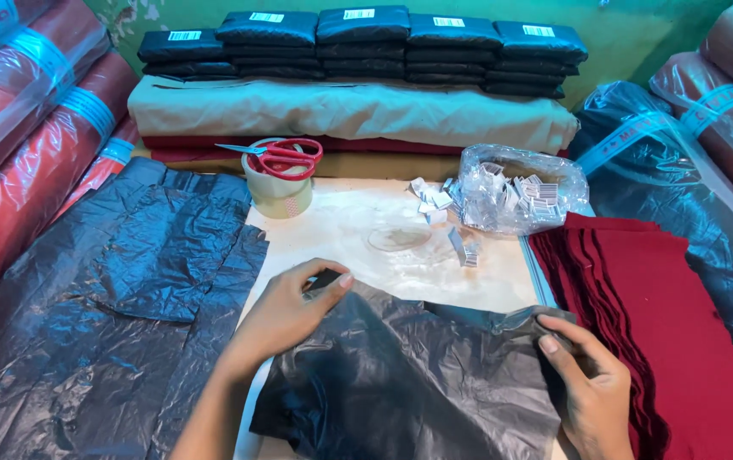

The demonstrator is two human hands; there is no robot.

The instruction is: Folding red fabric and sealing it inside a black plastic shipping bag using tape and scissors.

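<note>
A dark grey plastic bag [409,375] lies crumpled on the white work surface [341,234] in front of me. My left hand [285,311] pinches its upper left edge between thumb and fingers. My right hand [584,379] grips the bag's upper right corner, next to a stack of dark red cloth pieces [682,341]. The bag's mouth is stretched between both hands.
Red-handled scissors [285,156] rest on a tape roll [279,194]. A clear bag of small white labels [520,187] sits behind, with loose labels [464,245] nearby. Flat dark plastic bags [128,298] lie left. Packed black parcels [366,43] are stacked on folded beige fabric [349,111]. Wrapped red rolls [25,128] flank both sides.
</note>
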